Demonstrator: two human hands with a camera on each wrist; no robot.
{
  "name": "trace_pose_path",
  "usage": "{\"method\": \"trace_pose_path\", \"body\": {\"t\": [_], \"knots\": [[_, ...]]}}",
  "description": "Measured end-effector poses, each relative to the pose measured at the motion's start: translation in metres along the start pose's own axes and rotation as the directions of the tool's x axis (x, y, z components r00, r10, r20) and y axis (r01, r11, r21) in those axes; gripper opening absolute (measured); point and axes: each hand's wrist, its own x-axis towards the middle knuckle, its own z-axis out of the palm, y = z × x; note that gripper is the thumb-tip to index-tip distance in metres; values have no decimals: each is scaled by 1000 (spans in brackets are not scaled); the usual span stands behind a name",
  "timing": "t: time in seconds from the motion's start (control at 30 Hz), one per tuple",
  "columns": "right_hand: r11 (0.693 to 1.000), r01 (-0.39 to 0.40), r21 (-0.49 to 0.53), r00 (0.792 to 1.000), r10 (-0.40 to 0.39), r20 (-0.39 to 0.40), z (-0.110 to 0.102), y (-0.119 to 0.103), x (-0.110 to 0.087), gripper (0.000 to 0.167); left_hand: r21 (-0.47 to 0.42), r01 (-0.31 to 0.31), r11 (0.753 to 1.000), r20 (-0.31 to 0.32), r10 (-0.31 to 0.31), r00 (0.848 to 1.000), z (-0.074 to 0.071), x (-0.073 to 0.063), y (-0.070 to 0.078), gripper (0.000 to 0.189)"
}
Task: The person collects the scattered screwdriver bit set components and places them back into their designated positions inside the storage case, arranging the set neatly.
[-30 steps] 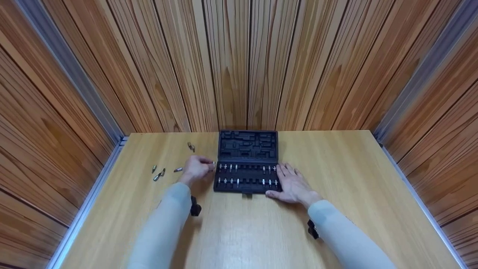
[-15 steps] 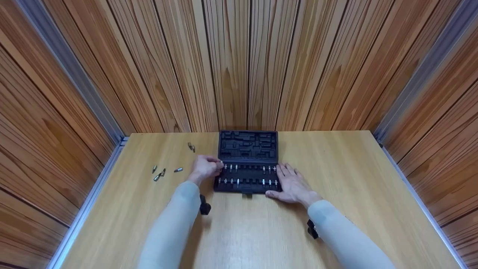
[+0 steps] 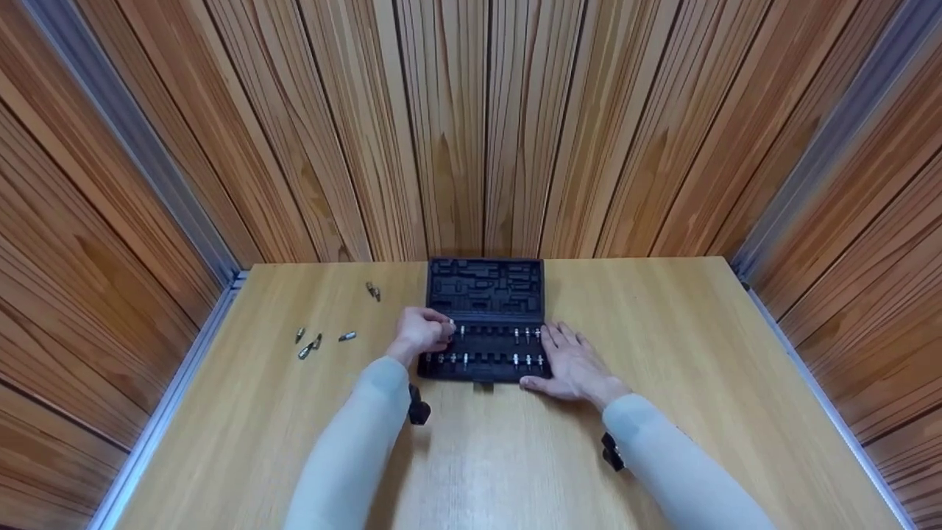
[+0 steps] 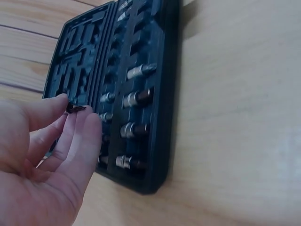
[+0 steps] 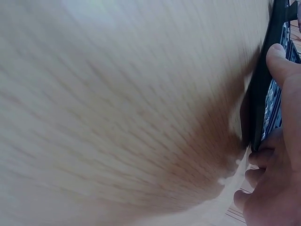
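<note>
A black case (image 3: 486,346) lies with its lid (image 3: 486,287) raised at the back, and two rows of socket bits sit in its slots. Over the left end of the rear row, my left hand (image 3: 421,331) pinches a small socket bit (image 4: 75,108) between thumb and fingers; only its dark tip shows in the left wrist view. Silver-and-dark socket bits (image 4: 134,130) fill nearby front-row slots. My right hand (image 3: 578,364) rests with extended fingers along the case's right edge, its thumb (image 5: 277,56) at the front corner.
On the table left of the case lie several loose socket bits: a pair (image 3: 374,291) at the back, a single one (image 3: 347,336), and a small group (image 3: 309,347) farther left. Wooden panel walls (image 3: 456,147) rise behind the table and at both sides.
My left hand has moved right with the pinched socket bit, from beside the case to above its rear row. The right hand stays at the case's edge.
</note>
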Motion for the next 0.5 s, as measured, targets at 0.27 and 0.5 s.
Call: {"method": "trace_pose_path", "body": {"t": [0.27, 0.5], "knots": [[1000, -12, -15, 1000, 12, 8, -2, 0, 0, 117, 46, 12, 999, -14, -12, 1000, 17, 4, 6, 9], [1000, 7, -15, 1000, -7, -6, -2, 0, 1, 116, 173, -18, 985, -66, 29, 997, 31, 4, 9, 2]]}}
